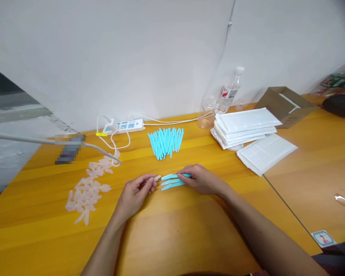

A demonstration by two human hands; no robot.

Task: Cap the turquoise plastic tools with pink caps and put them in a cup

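Pixelation blurs a dark object [70,151] near the far-left corner of the surface [166,234]; the right hand [202,179] partly hides three blue tools [168,183].

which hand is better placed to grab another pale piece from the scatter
Probably the left hand: it is nearer the scattered pale pieces, though its grip holds one pale piece. The right hand is farther away, its grip on a blue stick.

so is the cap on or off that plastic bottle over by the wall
On: the white cap sits at the top of the neck of the plastic bottle.
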